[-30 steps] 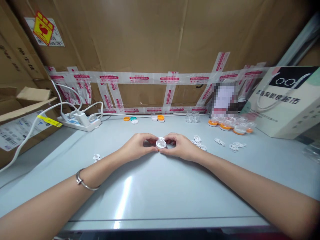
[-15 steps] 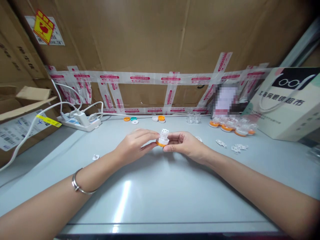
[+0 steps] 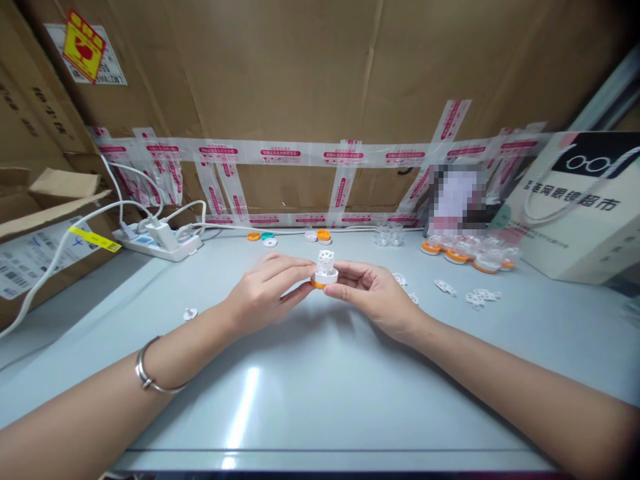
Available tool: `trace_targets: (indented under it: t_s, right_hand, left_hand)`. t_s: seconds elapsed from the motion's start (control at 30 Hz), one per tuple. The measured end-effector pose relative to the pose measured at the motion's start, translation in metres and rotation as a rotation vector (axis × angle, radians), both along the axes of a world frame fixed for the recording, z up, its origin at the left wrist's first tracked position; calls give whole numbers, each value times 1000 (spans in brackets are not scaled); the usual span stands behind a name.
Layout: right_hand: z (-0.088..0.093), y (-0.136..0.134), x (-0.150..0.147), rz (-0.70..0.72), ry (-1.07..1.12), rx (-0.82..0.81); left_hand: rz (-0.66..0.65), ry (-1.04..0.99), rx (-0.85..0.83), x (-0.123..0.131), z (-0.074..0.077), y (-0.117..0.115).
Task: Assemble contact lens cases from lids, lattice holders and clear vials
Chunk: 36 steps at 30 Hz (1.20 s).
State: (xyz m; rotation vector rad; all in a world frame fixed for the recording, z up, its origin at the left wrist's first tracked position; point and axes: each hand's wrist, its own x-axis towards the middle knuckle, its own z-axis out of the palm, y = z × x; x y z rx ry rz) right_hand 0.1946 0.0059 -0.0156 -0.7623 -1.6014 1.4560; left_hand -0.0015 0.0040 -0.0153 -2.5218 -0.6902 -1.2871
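Between my two hands is a small round plastic assembly (image 3: pixel 325 273), with an orange bottom, a white ring and a clear upper part topped by a white spoked disc. My left hand (image 3: pixel 267 288) grips its left side between thumb and fingers. From the right, my right hand (image 3: pixel 373 293) pinches it low down, thumb at the front. It stands upright, held over the grey table (image 3: pixel 300 393). White perforated pieces (image 3: pixel 400 280) lie just behind my right hand. A small white disc with a peg (image 3: pixel 190 313) lies left of my left forearm.
Orange, teal and white rings (image 3: pixel 267 237) lie at the back, near an orange cap (image 3: pixel 324 236). Clear cups (image 3: pixel 389 235) and several orange-based assemblies (image 3: pixel 457 252) stand back right, by a paper bag (image 3: pixel 575 213). A power strip (image 3: pixel 163 245) with cables is at left, beside an open carton (image 3: pixel 45 260).
The assembly is tilted a little differently, its spoked top now more upright. Both hands keep hold of it. The view has shifted slightly.
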Motion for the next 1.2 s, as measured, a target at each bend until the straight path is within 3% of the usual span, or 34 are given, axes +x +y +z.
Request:
trace_targets:
  t_s: [0.1,0.2,0.33,0.43,0.6,0.8,0.93,1.03,1.2]
  right_hand:
    - [-2,0,-2,-4,11,-35]
    - [-4,2,-4,-38,13,-88]
    - [-5,2,-5,-105,-31,-61]
    - [-6,0,-6,-129,-64,-8]
    - [-5,-5,-6,-153,-39,29]
    - [-2,-5,-10,-247,88,-46]
    - [-2,-5,-11,-271,173,-196]
    - [-5,-3,-10,-206,275,-346]
    - [-11,-1,-11,-120,378,-467]
  left_hand:
    - [-12,-11,-152,-1,2,1]
    - [-51,-64,-459,-4,5,2]
    - [-96,-268,-891,-2,6,2]
    - [-138,-411,-1059,4,6,2]
    - [-171,-430,-1092,7,5,2]
    - [-184,-529,-1057,11,1,1]
    - [-217,-606,-1155,16,1,-1]
    - [-216,-624,-1213,18,3,-2]
    - [-155,-618,-1184,20,5,-1]
